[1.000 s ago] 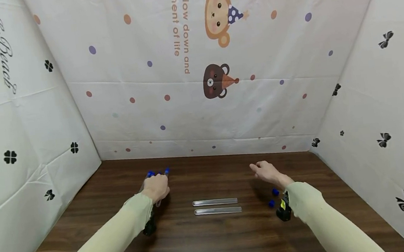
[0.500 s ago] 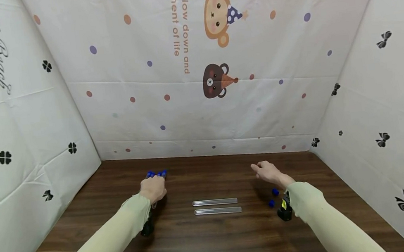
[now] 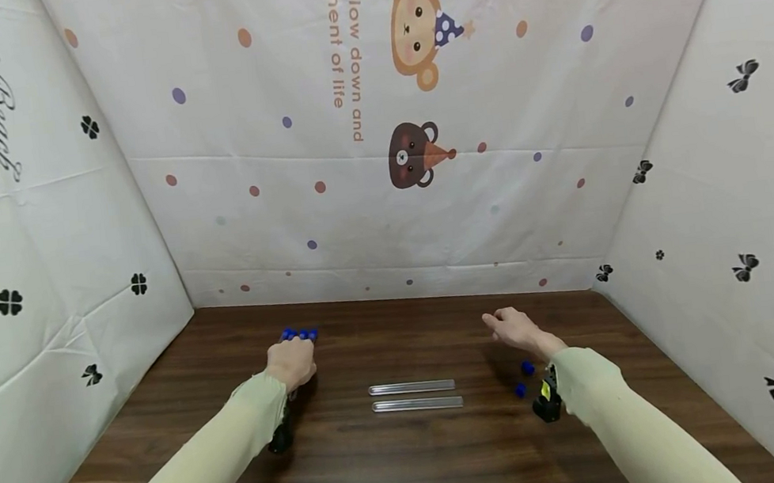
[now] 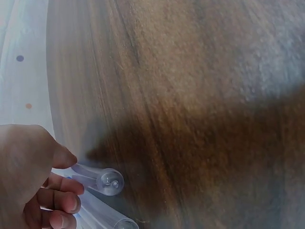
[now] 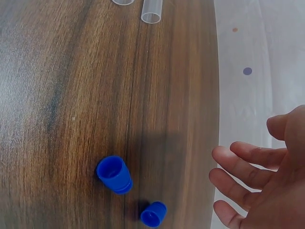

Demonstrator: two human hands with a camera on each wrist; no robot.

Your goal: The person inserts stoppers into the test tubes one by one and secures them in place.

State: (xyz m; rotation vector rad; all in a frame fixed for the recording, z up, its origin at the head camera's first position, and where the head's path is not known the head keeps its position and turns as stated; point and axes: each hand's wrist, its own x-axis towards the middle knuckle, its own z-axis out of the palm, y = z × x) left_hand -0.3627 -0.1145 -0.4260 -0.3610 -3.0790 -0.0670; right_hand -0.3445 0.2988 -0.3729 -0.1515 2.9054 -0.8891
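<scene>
I read the surface (image 3: 413, 469) from its near side outward. The near clear tube (image 3: 417, 404) and far clear tube (image 3: 412, 388) lie parallel and apart at the middle, unchanged over the last second. To their right, the near loose cap (image 3: 520, 390) and far loose cap (image 3: 527, 368), both blue, are also unchanged.

Beyond them, my right hand (image 3: 514, 330) is released, fingers parted and slightly bent; its position is nearly constant. My left hand (image 3: 291, 362) grasps a tube (image 4: 97, 179) between thumb and forefinger. This hand has shifted slightly left. The rightmost blue cap (image 3: 313, 335) stood apart from its neighbours one second ago; it now sits close beside them.

Visibility limits: the right wrist view crops one open tube end at its top edge. The left hand covers most of the capped tubes; I cannot count them. A second tube (image 4: 100, 210) runs off the left wrist view's bottom edge. Lettering on the far sheet (image 3: 356, 221) is cut off above.
</scene>
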